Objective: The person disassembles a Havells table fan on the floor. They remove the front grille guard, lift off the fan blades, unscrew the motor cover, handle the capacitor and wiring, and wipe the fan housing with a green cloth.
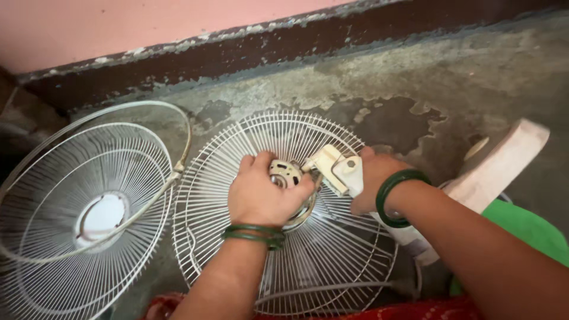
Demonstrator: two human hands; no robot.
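Note:
A white wire rear fan guard (249, 148) lies on the concrete floor with the fan's motor hub (285, 173) at its centre. My left hand (261, 192) is closed around that hub, fingers curled over its top. My right hand (374, 178) grips the cream plastic neck bracket (338, 169) joined to the hub on its right side. Both wrists wear green bangles.
A second white wire fan guard (89, 207) with a loose rim ring (178, 127) lies to the left. A cream fan stand part (504, 160) lies at the right, above green cloth (527, 228). A pink wall with a dark skirting (237, 53) runs along the back.

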